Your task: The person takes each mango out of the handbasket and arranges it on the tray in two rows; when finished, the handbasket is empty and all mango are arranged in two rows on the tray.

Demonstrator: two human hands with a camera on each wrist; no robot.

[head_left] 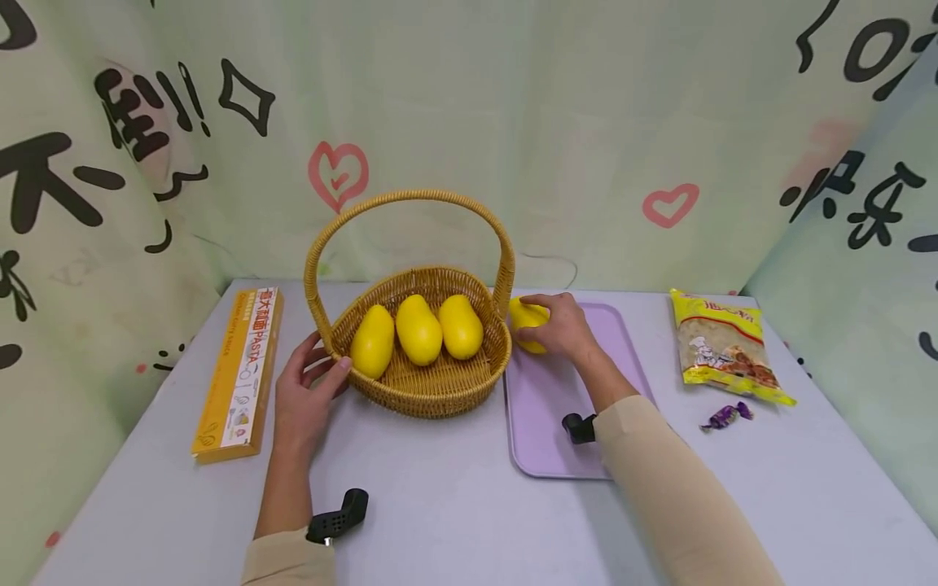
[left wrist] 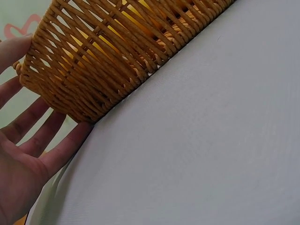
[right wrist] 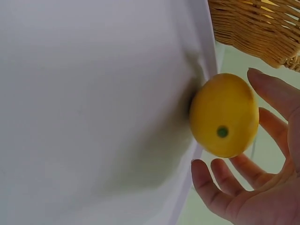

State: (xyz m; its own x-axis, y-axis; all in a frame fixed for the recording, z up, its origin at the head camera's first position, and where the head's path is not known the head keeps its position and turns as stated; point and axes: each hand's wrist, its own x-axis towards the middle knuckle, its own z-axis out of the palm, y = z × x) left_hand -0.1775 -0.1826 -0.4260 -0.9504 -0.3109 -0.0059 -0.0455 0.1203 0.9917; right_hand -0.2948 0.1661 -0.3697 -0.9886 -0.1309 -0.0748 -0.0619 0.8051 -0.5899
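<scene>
Yellow and smooth, a mango-shaped fruit (head_left: 526, 318) sits at the far left corner of the lilac tray (head_left: 545, 423), within the spread, curved fingers of the right hand (head_left: 561, 325); whether the thumb touches it cannot be told. The left hand (head_left: 311, 395) spreads against the left end of the wicker basket (head_left: 432, 404), where three similar fruits (head_left: 419, 330) lie. A light hold on that slick, round skin could let the fruit slip and roll over the table's far edge; so close beside the basket, it could also knock the tall handle (head_left: 410, 196). Uneven pressure might slide or tip the basket.

White table (head_left: 432, 505) carries a pasta box (head_left: 238, 374) left, a yellow food packet (head_left: 725, 346) and purple candy (head_left: 726, 415) right. Pale green curtains (head_left: 572, 122) with red hearts enclose it.
</scene>
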